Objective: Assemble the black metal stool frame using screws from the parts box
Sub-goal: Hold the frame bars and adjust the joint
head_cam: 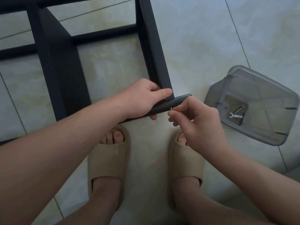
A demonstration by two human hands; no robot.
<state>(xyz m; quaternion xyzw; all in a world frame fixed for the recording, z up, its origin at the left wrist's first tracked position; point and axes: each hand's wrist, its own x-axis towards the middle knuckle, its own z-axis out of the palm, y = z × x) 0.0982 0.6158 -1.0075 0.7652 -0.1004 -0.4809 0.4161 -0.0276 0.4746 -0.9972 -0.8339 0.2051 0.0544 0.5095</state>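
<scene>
The floor [203, 38] is pale, glossy tile with a faint greenish marbling and thin dark grout lines running at a slant; no walls or furniture show.

At the right, a clear plastic parts box [267, 88] sits on the tiles, turned at an angle. On its bottom lie a small flat spanner [235, 115] and, just beyond it, a thin metal rod [239, 109] too small to name more closely. At the near edge of the view two feet in beige slides stand on the floor, the left slide [108, 159] below the frame's corner and the right slide [186, 168] partly hidden under the right wrist. Both bare forearms reach in from the near side and cover much of the lower floor.

The black metal stool frame [61, 70] fills the far left, its flat bars and round rungs crossing over the tiles. Its near right corner meets a near crossbar [177, 100]. The left hand [142, 98] grips that corner, fingers curled over the bar and thumb under it. Just right of it, the right hand [196, 117] pinches a small silver screw [171, 108] between thumb and forefinger, the other fingers loosely curled. The screw's tip touches the near side of the crossbar, well apart from the box
</scene>
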